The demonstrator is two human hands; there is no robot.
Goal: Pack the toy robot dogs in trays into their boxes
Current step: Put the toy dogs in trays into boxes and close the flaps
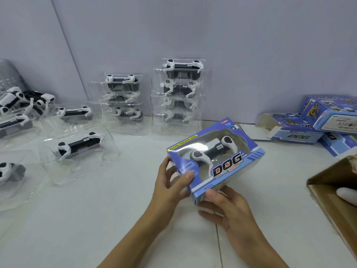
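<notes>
Both hands hold the blue window box (pixel 216 161) above the table (pixel 96 219), left hand (pixel 170 187) fingers clamping its 9 o'clock end, right hand (pixel 229 207) gripping the near corner, long axis toward 2 o'clock, cardboard carton (pixel 332 190) at 3 o'clock nearer the right.

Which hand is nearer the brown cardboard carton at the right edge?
Right. The right hand grips the blue toy box nearer the carton; the left hand is farther left.

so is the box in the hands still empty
No, a toy robot dog shows through the window of the box held by both hands.
</notes>
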